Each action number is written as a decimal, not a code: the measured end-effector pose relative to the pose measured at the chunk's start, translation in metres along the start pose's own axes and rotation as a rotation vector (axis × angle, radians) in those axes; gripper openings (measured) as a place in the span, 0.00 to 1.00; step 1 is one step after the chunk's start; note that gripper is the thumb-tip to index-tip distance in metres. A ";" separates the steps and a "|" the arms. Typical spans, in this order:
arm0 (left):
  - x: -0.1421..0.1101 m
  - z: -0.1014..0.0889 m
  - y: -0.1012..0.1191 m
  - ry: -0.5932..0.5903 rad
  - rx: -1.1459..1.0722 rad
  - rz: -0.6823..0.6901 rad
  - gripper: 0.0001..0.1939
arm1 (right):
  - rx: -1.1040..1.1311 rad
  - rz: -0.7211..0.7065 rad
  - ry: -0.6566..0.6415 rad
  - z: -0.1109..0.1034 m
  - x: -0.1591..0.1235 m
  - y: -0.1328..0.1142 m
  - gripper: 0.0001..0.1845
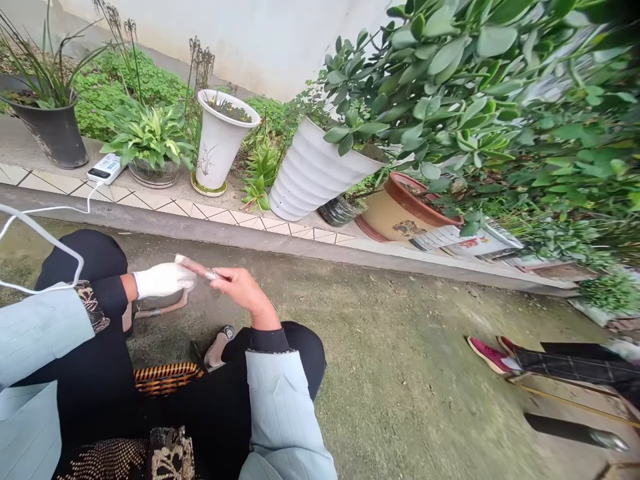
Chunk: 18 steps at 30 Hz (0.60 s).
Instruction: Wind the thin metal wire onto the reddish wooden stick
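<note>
Greenish concrete floor (400, 347) lies below a tiled ledge (223, 215), and behind the ledge stands a pale wall (225, 40). At upper left of the frame are a dark pot (55, 133) and a white device (106, 169), which has a white cable (60, 208) plugged into it.

At left of centre, the left hand (163, 280) wears a white glove. Its fingers look curled, and a thin bent piece (173, 309) shows just beneath them, but I cannot tell how firmly it is held. Then comes the brownish stick (193, 267), its pale end above the glove, its other end gripped between thumb and fingers of the right hand (245, 291). Something shiny sits at this grip, too small to name. Below the hands there is woven orange-and-black work (167, 379). At far right are red shoes (487, 355) of another person.

For good handling, I would advise holding the stick steady with the glove and keeping the bare fingertips away from the shiny part, in case it is sharp.

The left forearm comes nearly level from the left edge; the right forearm rises from the bottom, wrist bent leftward.
</note>
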<state>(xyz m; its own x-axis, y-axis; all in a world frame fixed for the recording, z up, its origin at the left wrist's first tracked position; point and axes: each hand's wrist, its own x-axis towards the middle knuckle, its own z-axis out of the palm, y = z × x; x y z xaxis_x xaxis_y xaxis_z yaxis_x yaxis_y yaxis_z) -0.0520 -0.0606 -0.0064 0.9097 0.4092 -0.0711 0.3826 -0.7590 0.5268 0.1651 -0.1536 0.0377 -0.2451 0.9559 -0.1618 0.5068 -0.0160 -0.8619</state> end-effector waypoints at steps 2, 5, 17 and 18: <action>-0.010 0.008 0.001 0.001 0.034 -0.018 0.15 | -0.040 0.055 0.096 0.004 0.004 0.005 0.14; -0.023 0.021 -0.003 0.020 0.148 -0.020 0.14 | -0.151 0.152 0.111 0.014 0.013 0.014 0.14; -0.016 0.029 -0.021 0.044 -0.045 0.093 0.10 | -0.388 0.351 -0.322 0.065 0.014 0.021 0.10; -0.013 0.028 -0.020 0.017 -0.121 0.104 0.11 | -0.228 0.297 -0.403 0.062 0.007 0.022 0.11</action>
<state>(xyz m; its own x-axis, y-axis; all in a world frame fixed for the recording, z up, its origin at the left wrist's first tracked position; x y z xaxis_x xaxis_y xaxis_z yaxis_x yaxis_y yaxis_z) -0.0669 -0.0646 -0.0401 0.9400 0.3411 0.0031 0.2633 -0.7315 0.6290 0.1234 -0.1650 -0.0118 -0.3386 0.7317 -0.5917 0.7575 -0.1611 -0.6327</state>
